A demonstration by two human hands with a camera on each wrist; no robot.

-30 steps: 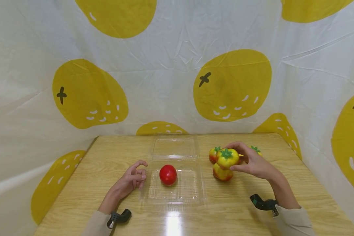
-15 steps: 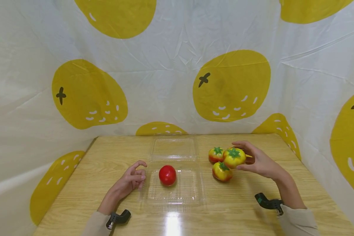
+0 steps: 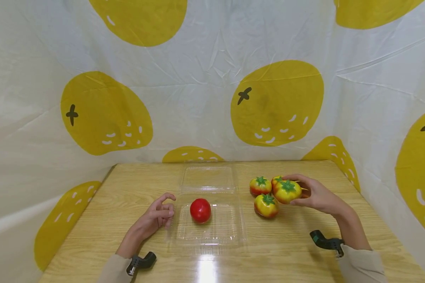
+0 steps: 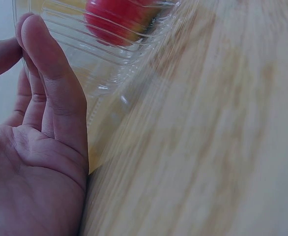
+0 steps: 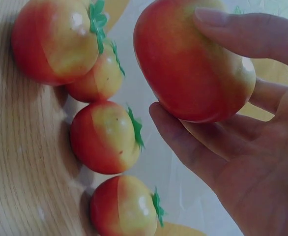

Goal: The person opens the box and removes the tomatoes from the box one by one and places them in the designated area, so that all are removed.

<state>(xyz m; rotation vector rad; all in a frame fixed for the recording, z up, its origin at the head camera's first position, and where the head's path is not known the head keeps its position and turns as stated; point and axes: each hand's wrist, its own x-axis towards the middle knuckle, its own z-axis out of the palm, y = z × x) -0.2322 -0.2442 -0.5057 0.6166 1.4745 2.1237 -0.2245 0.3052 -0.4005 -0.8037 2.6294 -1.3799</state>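
Note:
My right hand (image 3: 318,195) holds a yellow-and-red toy tomato (image 3: 288,191) with a green star-shaped leaf top, its thumb on one side and fingers on the other. Several similar tomatoes (image 3: 266,206) stand on the table close by; one behind the held tomato is partly covered. A clear hinged plastic box (image 3: 227,232) lies with its lid back, and a round red tomato (image 3: 200,211) sits in its left part, no leaf top showing. Beside the box's left edge my left hand (image 3: 152,217) rests with loosely bent fingers and nothing in its grasp. Whether it touches the box, I cannot tell.
The wooden table (image 3: 127,184) ends at a white curtain (image 3: 191,102) printed with big yellow fruits, which also hangs at both sides. Each wrist wears a black camera mount (image 3: 141,262).
My right hand has carried its tomato to the right, uncovering the leaf top of the front tomato and part of another behind. The left hand has stayed in place.

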